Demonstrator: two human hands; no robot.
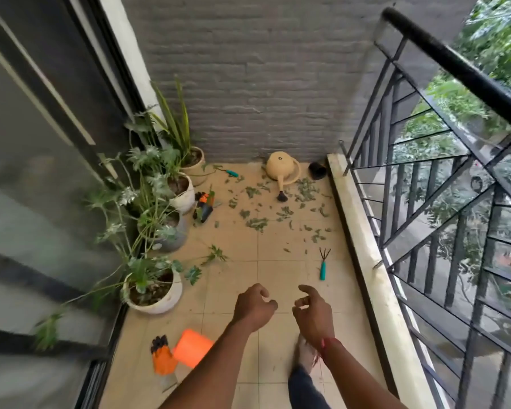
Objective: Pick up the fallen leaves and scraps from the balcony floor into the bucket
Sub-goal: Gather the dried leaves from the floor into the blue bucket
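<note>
Nearest, to the left of the left forearm, the orange bucket (192, 348) sits on the tiled floor (278, 278). It is too blurred to tell whether it stands upright. A pair of orange and black gloves (161, 354) lies just beside it, on the side away from the arm. A bare foot (306, 354) shows under the right wrist.

The 2 hands hang side by side above the tiles, near each other but apart. The left hand (254, 304) and the right hand (311, 309) both have loosely curled fingers and hold nothing.

Left of the left hand stands a white plant pot (157, 302), the closest in a row of pots along the glass door (42, 172). Just beyond the right hand and slightly to its right lies a small rake (323, 264) with a teal handle.

Farther ahead of both hands, the leaves (278, 208) are scattered over the tiles, well apart from the bucket. Past them, a beige watering can (282, 171) rests at the foot of the grey wall (263, 84), its spout pointing back toward the hands.
</note>
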